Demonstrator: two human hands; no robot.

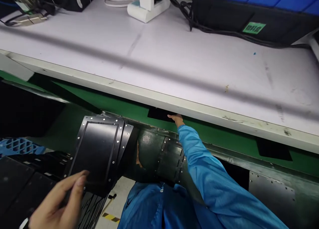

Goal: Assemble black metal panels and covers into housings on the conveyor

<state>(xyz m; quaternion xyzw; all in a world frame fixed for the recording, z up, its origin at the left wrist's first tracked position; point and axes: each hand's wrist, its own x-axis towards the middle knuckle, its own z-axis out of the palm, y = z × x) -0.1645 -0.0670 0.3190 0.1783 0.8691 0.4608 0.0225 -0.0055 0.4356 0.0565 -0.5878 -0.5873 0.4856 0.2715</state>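
At the lower left, my left hand (61, 202) hovers in front of a stack of black panels (96, 152) with light round dots along their edges. Its thumb and index finger come close together, and whether anything is between them cannot be made out. My right hand (176, 118) reaches under the front edge of the white table (159, 98), beside a flat black piece (159, 114) on the green surface (119, 106). The table edge hides part of that hand, and its grip is unclear. Another dark panel (169, 156) lies below my right forearm.
On the tabletop are a white power adapter (148, 10), cables and a black bin (234, 20) with a blue top. A blue crate (21, 146) stands at the left. A grey panel (271, 195) and another black piece (274, 149) are at the right.
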